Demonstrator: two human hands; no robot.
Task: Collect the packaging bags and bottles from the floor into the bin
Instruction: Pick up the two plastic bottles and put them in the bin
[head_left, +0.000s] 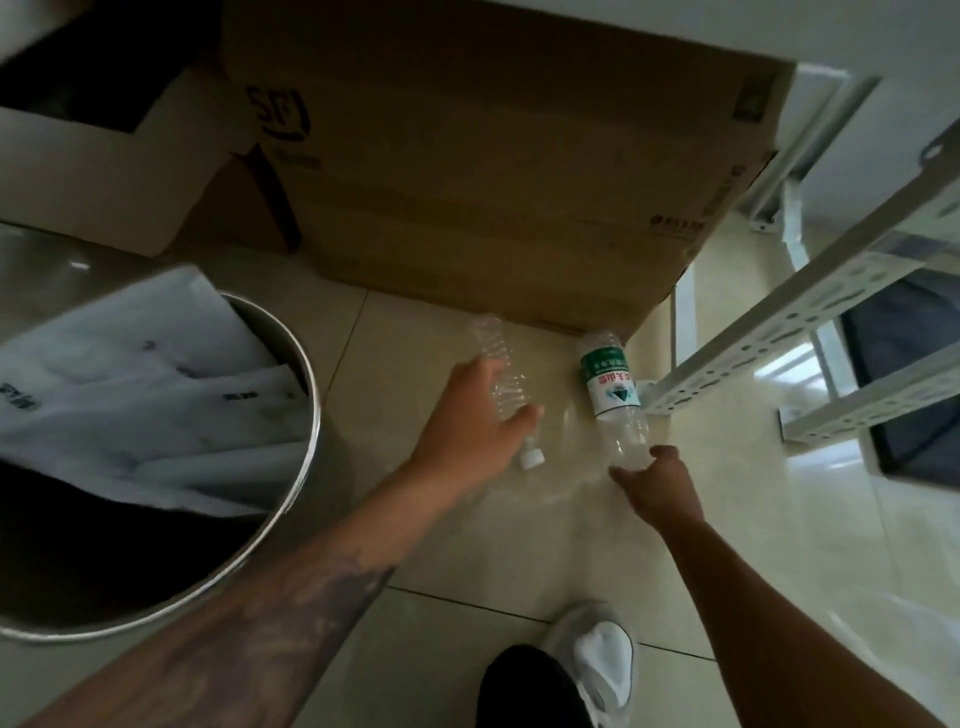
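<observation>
The big brown cardboard box has the black letters "SF" printed on its side, with small blurry print under them that cannot be read. The bottle on the floor has a green and white label with red writing, too small to read. The white bags in the bin have dark marks, too blurry to read.

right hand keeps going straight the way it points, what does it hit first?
Most likely the labelled bottle lying on the floor: the right hand has its fingertips at the near clear end already. Whether they touch cannot be told; the big cardboard box lies beyond.
</observation>
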